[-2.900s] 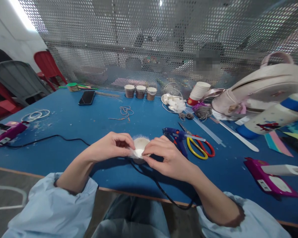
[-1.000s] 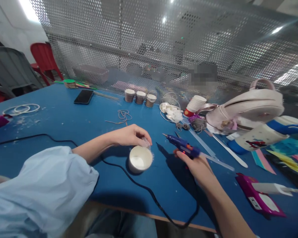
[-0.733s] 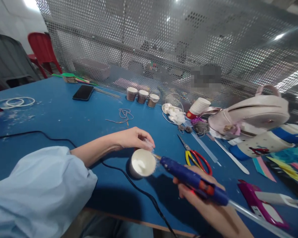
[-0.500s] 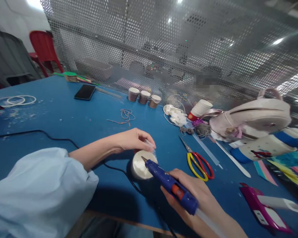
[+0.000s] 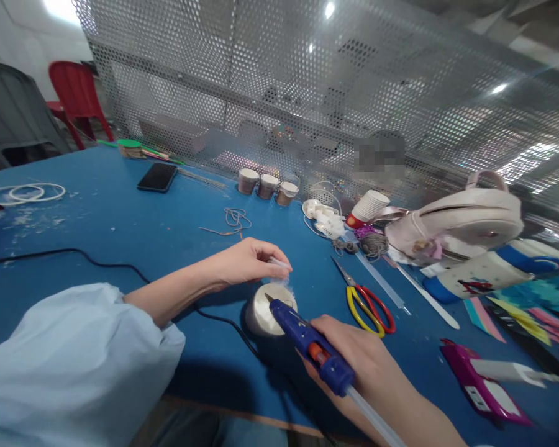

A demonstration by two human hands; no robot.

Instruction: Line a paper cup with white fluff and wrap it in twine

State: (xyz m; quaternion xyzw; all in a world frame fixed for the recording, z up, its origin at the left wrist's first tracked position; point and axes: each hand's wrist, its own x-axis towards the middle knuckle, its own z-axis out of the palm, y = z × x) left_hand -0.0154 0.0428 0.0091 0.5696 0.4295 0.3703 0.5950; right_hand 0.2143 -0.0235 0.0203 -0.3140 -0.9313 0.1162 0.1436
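My left hand [image 5: 248, 261] pinches a small translucent, whitish piece [image 5: 279, 264] just above the far rim of a white paper cup [image 5: 259, 315]; its exact kind is too blurred to tell. My right hand [image 5: 361, 351] is wrapped around a blue hot glue gun [image 5: 294, 328]. The nozzle points left over the cup's top, and whether it touches the cup I cannot tell. A long clear glue stick [image 5: 370, 415] sticks out of the gun's back. Scissors [image 5: 370, 307] with yellow and red handles lie to the right.
Three brown-and-white cups [image 5: 267, 186] stand at the back beside grey cord [image 5: 235, 217]. A phone [image 5: 157, 177] lies at back left. To the right are stacked paper cups [image 5: 370, 205], a pale bag [image 5: 456, 214] and a magenta device [image 5: 482, 388]. A black cable [image 5: 77, 251] crosses the table.
My left fingers have lifted slightly from the cup's rim with the translucent piece. The glue gun has shifted a little to the left, its nozzle still over the cup.
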